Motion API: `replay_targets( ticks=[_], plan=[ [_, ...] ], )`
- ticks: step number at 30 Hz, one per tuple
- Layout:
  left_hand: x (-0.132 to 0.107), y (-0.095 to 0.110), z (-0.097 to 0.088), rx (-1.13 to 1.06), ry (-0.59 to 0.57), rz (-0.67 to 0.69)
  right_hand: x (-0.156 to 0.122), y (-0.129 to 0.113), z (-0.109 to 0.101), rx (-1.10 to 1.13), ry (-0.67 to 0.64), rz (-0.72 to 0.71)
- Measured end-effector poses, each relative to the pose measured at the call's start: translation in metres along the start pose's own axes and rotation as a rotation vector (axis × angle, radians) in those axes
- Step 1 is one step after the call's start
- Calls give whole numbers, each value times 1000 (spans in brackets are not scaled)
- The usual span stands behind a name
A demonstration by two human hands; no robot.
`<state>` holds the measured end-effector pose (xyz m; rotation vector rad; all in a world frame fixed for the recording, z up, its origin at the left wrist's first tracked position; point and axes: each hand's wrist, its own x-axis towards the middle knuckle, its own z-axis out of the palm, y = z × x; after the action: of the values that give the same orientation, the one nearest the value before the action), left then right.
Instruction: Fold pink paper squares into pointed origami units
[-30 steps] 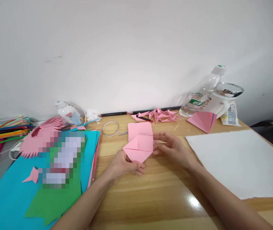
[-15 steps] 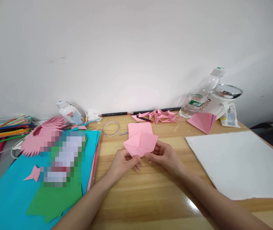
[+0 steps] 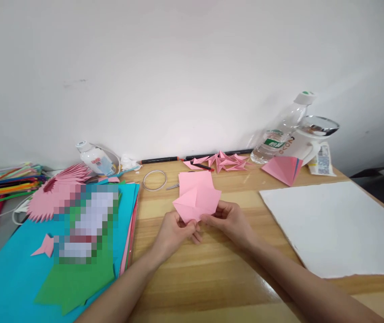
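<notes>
A creased sheet of pink origami paper (image 3: 198, 202), partly folded, is held up over the wooden table by both hands. My left hand (image 3: 177, 231) pinches its lower left edge, thumb in front and fingers behind. At the lower right edge, my right hand (image 3: 228, 220) grips it the same way, with most of its fingers hidden behind the paper. Just beyond lies a flat pink square sheet (image 3: 196, 178), partly covered by the held paper. Small scissors (image 3: 173, 186) show their tip beside that square.
Blue sheets (image 3: 6, 264) and green paper (image 3: 77, 282) lie left, below a pink folded-paper ring (image 3: 59, 190). Along the wall are a glue bottle (image 3: 95, 158), a bracelet-like ring (image 3: 154, 180), pink folded pieces (image 3: 228, 161) and a water bottle (image 3: 275, 134). A white board (image 3: 340, 229) lies right.
The held paper has tilted slightly, and its right part looks flatter and a little more opened out. Both hands keep their grip. The whole view has shifted slightly.
</notes>
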<state>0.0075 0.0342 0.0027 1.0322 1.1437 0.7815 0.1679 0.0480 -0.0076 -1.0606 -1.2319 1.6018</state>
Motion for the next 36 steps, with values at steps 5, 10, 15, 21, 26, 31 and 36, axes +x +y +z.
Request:
replay_targets(
  ticks=[5,10,15,21,26,31,36],
  plan=[
    [-1,2,-1,-124,-13,-2,1,-1,-2,37,72,27],
    [-1,4,-2,-168,-48,11,1,0,-2,38,76,39],
    [0,1,-9,-134,-47,10,2,-2,-5,-6,83,7],
    [1,-1,-15,-77,-88,-44,5,-4,-14,-36,342,-93],
    [3,8,-14,-198,133,91,4,1,-10,28,272,-121],
    [5,4,-13,-273,182,151,-1,1,1,-17,124,-89],
    [5,0,-11,-298,263,151,-4,3,2,-71,1,-43]
  ],
)
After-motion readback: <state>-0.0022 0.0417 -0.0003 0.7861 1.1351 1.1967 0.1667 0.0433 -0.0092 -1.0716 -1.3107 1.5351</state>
